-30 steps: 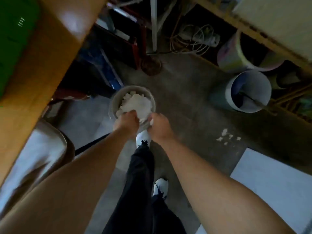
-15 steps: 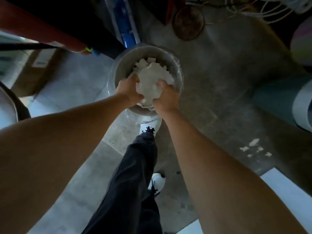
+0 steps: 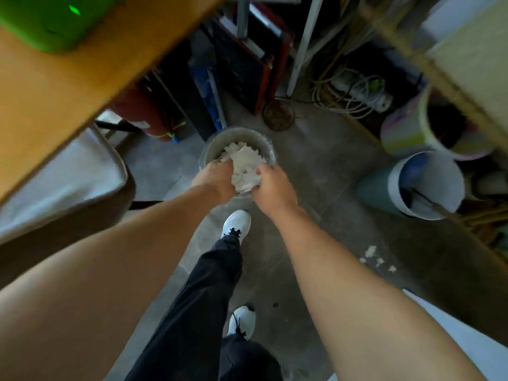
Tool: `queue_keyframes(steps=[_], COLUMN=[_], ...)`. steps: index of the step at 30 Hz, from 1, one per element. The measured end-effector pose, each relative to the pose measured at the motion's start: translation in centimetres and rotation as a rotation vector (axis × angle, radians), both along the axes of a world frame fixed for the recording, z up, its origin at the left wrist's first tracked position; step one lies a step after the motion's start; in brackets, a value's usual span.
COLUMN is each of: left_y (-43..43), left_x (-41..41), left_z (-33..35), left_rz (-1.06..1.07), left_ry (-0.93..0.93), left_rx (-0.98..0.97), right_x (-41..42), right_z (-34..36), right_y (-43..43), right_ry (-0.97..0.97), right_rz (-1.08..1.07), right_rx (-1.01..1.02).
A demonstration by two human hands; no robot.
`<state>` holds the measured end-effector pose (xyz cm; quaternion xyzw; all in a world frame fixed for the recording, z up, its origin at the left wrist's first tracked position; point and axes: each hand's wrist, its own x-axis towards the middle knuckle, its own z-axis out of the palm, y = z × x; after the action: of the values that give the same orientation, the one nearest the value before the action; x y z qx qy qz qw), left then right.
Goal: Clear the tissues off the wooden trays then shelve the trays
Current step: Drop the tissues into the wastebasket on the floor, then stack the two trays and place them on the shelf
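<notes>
A wad of white crumpled tissues (image 3: pixel 244 163) fills a round grey bin (image 3: pixel 220 144) standing on the concrete floor. My left hand (image 3: pixel 217 180) presses on the wad from the left, and my right hand (image 3: pixel 270 185) cups it from the right, both over the bin's near rim. The fingers of both hands curl around the tissues. No wooden tray is in view.
A wooden table edge (image 3: pixel 82 78) with a green box (image 3: pixel 52 20) juts in at the upper left, a chair seat (image 3: pixel 63 177) below it. Buckets (image 3: pixel 428 185) lie on the right, cables (image 3: pixel 354 92) behind. Tissue scraps (image 3: pixel 373 257) dot the floor.
The view has pulled back and up from the bin, bringing the table and green box into sight. Both hands stay on the tissues in the bin.
</notes>
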<state>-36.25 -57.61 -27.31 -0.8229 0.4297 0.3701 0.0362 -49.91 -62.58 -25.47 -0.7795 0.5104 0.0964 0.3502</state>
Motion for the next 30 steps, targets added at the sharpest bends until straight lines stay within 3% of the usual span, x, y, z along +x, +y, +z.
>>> queue_keyframes(steps=[5,15,22,30], left_y=[9.4,27.8,31.4,41.1], left_x=[-3.5,-6.4,-0.5,14.2], left_z=[13.6,29.7,36.4,39.5], left_rz=[0.016,-0.008,0.138,0.435], left_ry=[-0.069,-0.203,-0.343,-0.463], left_rx=[-0.147,-0.222,-0.439,-0.445], right_x=[-3.2,-5.7,3.1,17.6], right_z=[13.0,27.9,34.6,38.3], right_y=[8.3,24.1,26.6,29.6], right_ry=[-0.012,-0.008,-0.083,-0.167], right_rz=[0.096,0.204,0.329,0.526], right_rx=[-0.174,-0.204,-0.363,-0.476])
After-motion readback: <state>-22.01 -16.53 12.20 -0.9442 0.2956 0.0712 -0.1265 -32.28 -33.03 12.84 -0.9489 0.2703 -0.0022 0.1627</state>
